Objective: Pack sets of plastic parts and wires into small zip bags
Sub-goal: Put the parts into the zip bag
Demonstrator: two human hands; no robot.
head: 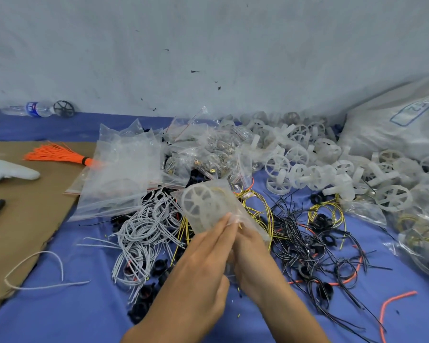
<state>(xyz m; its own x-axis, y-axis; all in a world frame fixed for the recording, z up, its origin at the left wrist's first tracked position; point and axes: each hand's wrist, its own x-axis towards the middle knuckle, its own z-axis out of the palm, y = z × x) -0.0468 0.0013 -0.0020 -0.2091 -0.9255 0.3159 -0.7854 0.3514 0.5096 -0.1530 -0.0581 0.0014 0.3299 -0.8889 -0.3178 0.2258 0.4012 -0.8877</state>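
Zip bag (218, 209) is up mid-frame, held over the blue sheet (60, 313), clear of the piles.

Layout big→small:
- Sheet covers most of the work surface.
- Big clear sack (394, 129) far R, cardboard (22, 219) L.
- Heap of white spoked wheels (320, 157) back R.
- Stack of empty zip bags (124, 169) back L of ctr.
- Grey wires (144, 226), black wires (297, 233) and yellow wires (263, 206) tangled under/around the hands, w/ black rings (325, 224) mixed in.

Left hand (196, 276): fingers long, tips + thumb pinching the bag's near edge. Right hand (253, 256): partly hidden behind L, pinching the same edge from the other side. My read: closing or checking the mouth.

One wheel (196, 201) is inside, at the far end. Some yellow shows thru the film, can't tell if it's inside or behind.

Risks:
- Wire end caught in the zip track → seal won't close, wheel drops out later.
- Stiff wire tip could poke the thin film.
- Bag hangs just above the tangle → loose strand snags, drags extras along.
- Bag edge is blurred, so seal state is unverifiable.
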